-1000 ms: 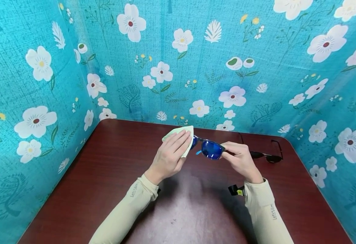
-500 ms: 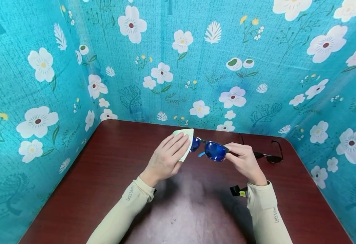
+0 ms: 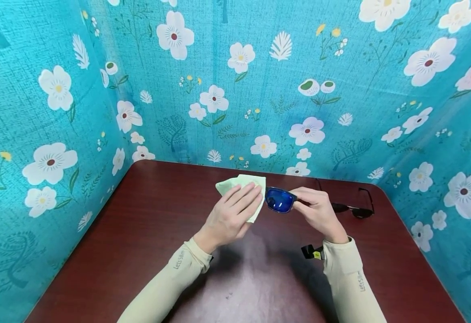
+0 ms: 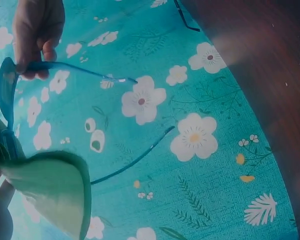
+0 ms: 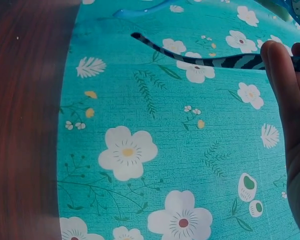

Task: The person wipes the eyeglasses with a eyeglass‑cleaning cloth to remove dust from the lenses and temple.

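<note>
Blue-lensed sunglasses (image 3: 279, 200) are held above the table in the head view, lenses toward me. My right hand (image 3: 317, 211) pinches them by the hinge end of one temple, whose striped arm (image 5: 230, 61) stretches away in the right wrist view. A pale green cloth (image 3: 259, 180) wraps the other lens, which it hides. My left hand (image 3: 232, 214) pinches that lens through the cloth, fingers laid over the front. From the left wrist, the cloth (image 4: 55, 190) hangs over the frame, and the far temple (image 4: 135, 162) sticks out past it.
A second pair of dark sunglasses (image 3: 360, 212) lies at the back right of the reddish-brown table (image 3: 159, 202), partly behind my right hand. Blue flowered curtain fabric (image 3: 235, 112) encloses the back and sides.
The cloth and left hand have slid right along the sunglasses, now covering the left lens and bridge. The right hand shifted slightly right, then back left, with the sunglasses.
</note>
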